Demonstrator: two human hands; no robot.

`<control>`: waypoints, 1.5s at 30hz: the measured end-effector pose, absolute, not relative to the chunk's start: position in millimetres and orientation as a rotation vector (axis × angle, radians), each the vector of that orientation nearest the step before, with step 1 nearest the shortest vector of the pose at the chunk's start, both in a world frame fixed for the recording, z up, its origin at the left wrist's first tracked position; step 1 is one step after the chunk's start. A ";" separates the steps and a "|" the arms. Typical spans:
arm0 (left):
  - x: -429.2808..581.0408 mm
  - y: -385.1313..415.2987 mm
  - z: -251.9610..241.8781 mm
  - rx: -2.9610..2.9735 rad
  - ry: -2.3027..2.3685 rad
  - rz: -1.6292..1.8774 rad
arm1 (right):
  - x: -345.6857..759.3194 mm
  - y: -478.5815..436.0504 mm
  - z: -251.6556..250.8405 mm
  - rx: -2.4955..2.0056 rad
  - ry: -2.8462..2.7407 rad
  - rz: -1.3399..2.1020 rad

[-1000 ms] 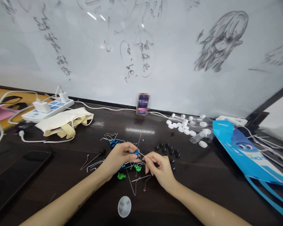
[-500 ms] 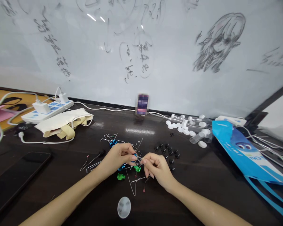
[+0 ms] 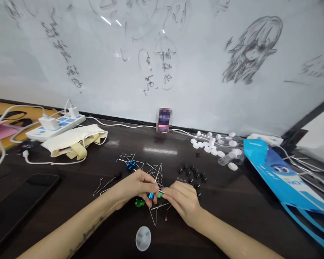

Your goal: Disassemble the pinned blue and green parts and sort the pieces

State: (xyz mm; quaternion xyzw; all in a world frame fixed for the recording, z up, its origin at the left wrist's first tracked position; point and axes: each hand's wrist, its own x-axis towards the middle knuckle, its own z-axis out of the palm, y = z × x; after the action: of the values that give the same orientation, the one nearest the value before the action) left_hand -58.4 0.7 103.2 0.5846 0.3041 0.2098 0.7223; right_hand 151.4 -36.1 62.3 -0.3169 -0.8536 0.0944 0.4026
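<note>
My left hand (image 3: 135,187) pinches a small blue metal piece (image 3: 151,195) over the dark table (image 3: 78,187). My right hand (image 3: 181,201) meets it fingertip to fingertip, closed on a thin bent wire (image 3: 162,191). A green piece (image 3: 160,195) sits right at the fingertips, and another green piece (image 3: 139,203) lies just below my left hand. A second blue piece (image 3: 130,166) rests in a tangle of bent wires (image 3: 151,169) behind my hands.
Several black caps (image 3: 193,172) lie to the right, with white caps and clear tubes (image 3: 216,145) beyond. A blue bag (image 3: 280,176) lies far right. A round clear lid (image 3: 143,238) is near me. A cream bag (image 3: 72,141), power strip (image 3: 54,124) and black phone (image 3: 18,203) are left.
Both hands have dropped lower and nearer to me, coming closer together. The blue piece is now turned downward at my left fingertips, close to the table.
</note>
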 end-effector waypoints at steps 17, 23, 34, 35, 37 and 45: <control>-52.9 -9.5 99.9 2.283 0.848 0.992 | 144.6 -23.7 84.7 -0.811 -1.022 2.030; -53.9 1.1 100.4 1.397 0.815 0.610 | 155.0 -26.1 80.8 -0.976 -2.181 0.523; -53.8 -13.5 102.2 2.262 0.883 1.143 | 138.8 -25.5 82.0 -0.901 -1.095 1.975; -53.5 -15.8 101.2 2.338 0.847 1.143 | 139.6 -25.5 83.4 -0.868 -1.058 2.049; -52.2 -18.5 100.1 2.391 0.823 1.132 | 141.4 -26.1 87.0 -0.853 -1.112 2.005; -47.3 -6.1 103.5 1.339 0.808 0.709 | 149.3 -28.2 98.4 -0.984 -2.084 0.435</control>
State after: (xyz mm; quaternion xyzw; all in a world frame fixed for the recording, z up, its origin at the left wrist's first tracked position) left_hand -47.3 -6.1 103.5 0.5901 0.3560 0.3127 0.6536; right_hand 149.3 -28.2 98.4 -0.3868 -0.8191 0.1710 0.3877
